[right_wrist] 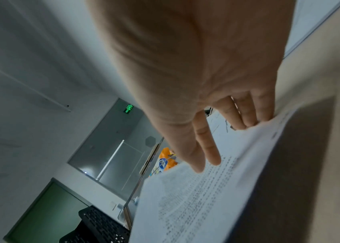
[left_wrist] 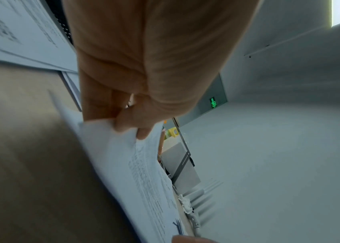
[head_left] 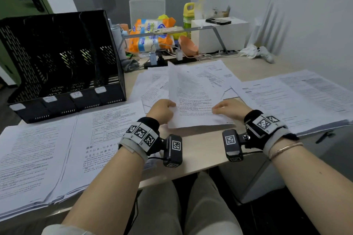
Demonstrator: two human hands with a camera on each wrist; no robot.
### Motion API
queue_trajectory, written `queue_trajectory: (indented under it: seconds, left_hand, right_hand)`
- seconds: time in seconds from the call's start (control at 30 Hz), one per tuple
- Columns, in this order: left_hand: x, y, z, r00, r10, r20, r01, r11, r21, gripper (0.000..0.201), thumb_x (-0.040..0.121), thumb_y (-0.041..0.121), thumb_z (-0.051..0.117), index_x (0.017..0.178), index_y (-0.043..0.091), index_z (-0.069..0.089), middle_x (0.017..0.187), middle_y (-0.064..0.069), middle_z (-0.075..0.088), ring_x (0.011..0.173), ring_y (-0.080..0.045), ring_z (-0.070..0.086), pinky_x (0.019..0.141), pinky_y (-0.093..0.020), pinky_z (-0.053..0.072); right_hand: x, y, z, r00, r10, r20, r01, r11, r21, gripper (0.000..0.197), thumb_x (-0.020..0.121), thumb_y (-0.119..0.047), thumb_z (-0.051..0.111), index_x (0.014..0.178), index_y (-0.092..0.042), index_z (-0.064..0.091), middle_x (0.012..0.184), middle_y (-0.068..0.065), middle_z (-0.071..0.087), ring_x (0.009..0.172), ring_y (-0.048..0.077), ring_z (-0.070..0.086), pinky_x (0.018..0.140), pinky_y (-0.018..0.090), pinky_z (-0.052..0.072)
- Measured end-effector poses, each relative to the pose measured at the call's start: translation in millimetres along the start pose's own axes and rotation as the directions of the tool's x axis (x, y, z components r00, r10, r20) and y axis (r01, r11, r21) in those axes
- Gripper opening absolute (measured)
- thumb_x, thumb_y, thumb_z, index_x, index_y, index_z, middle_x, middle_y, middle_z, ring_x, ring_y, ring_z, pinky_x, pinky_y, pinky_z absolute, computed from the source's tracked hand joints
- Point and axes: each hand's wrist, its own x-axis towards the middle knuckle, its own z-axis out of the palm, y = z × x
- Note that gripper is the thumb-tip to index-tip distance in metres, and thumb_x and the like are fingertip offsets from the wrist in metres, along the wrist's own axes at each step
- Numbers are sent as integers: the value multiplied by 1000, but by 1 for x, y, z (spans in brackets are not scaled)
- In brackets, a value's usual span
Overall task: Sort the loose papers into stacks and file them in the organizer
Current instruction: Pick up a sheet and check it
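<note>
Both hands hold one white printed paper sheet [head_left: 193,99] lifted off the beige wooden desk [head_left: 200,150], left hand [head_left: 162,110] pinching its left edge, right hand [head_left: 231,109] clasping the right edge, right of the black mesh organizer [head_left: 61,59].

The black mesh organizer [head_left: 57,59] stands upright at back left. The left stack [head_left: 38,158] and the right stack [head_left: 296,101] lie flat. Loose papers [head_left: 152,84] overlap between them, with one printed sheet [head_left: 193,101] raised above.
</note>
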Motion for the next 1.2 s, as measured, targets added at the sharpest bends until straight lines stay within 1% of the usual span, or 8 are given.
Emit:
queue_trajectory:
  seconds: [0.13, 0.3, 0.4, 0.5, 0.6, 0.8, 1.07, 1.2]
  left_hand:
    - [1, 2, 0, 988, 82, -130, -89, 995, -45, 55, 84, -11, 36, 132, 11, 50, 139, -7, 47, 127, -24, 45, 108, -39, 38]
    - [-2, 8, -2, 956, 120, -269, -179, 962, -208, 57, 80, -16, 33, 126, 12, 51, 130, -3, 51, 119, -19, 48, 93, -26, 45]
    - [-3, 10, -4, 929, 145, -341, -238, 939, -248, 57, 75, -19, 32, 118, 13, 52, 125, -4, 52, 116, -22, 50, 95, -34, 46]
    - [-2, 7, -6, 914, 138, -381, -243, 939, -242, 50, 72, -17, 36, 102, 17, 59, 120, -6, 57, 112, -25, 54, 94, -42, 48]
    - [-1, 4, -8, 913, 113, -392, -213, 952, -221, 53, 68, -19, 32, 95, 14, 64, 117, -9, 61, 114, -24, 54, 98, -41, 46]
    - [-3, 2, -10, 903, 97, -419, -207, 952, -227, 56, 65, -19, 29, 94, 14, 64, 117, -11, 60, 111, -26, 55, 98, -42, 47]
    - [-2, 3, -11, 897, 93, -432, -215, 946, -242, 55, 66, -18, 30, 92, 17, 64, 115, -11, 60, 108, -27, 57, 94, -44, 49]
    - [-3, 3, -9, 889, 89, -450, -221, 943, -250, 54, 69, -19, 31, 96, 13, 64, 117, -11, 58, 109, -26, 56, 90, -36, 51]
  right_hand:
    - [2, 8, -4, 1000, 6, -30, -6, 1000, 9, 27, 84, -18, 68, 110, -10, 68, 118, 6, 62, 107, 16, 55, 89, 21, 35]
    - [7, 11, -6, 992, 11, -122, 3, 993, 118, 19, 81, -10, 68, 100, -12, 70, 99, 7, 61, 97, 16, 56, 83, 24, 38]
    - [8, 7, -5, 979, -25, -202, 66, 979, 195, 19, 81, 0, 63, 90, -16, 69, 78, 2, 57, 68, 12, 52, 64, 18, 41]
    - [7, 3, -4, 950, -48, -307, 144, 944, 298, 34, 79, 13, 53, 79, -17, 69, 76, -3, 62, 65, 6, 54, 54, 9, 42]
    - [6, -1, -3, 933, -49, -357, 184, 918, 352, 45, 77, 14, 47, 67, -24, 68, 73, -3, 64, 67, 13, 58, 61, 19, 48]
    - [3, -8, -3, 927, -41, -374, 203, 891, 406, 46, 75, 16, 45, 66, -23, 67, 74, -1, 66, 76, 21, 61, 77, 39, 54]
    - [0, -9, -3, 929, -35, -369, 210, 870, 447, 45, 78, 16, 45, 68, -22, 68, 81, -2, 67, 83, 19, 62, 87, 42, 55]
    - [-1, -9, -3, 933, -36, -359, 211, 862, 461, 41, 81, 14, 46, 70, -19, 68, 84, 1, 67, 85, 20, 63, 87, 44, 55]
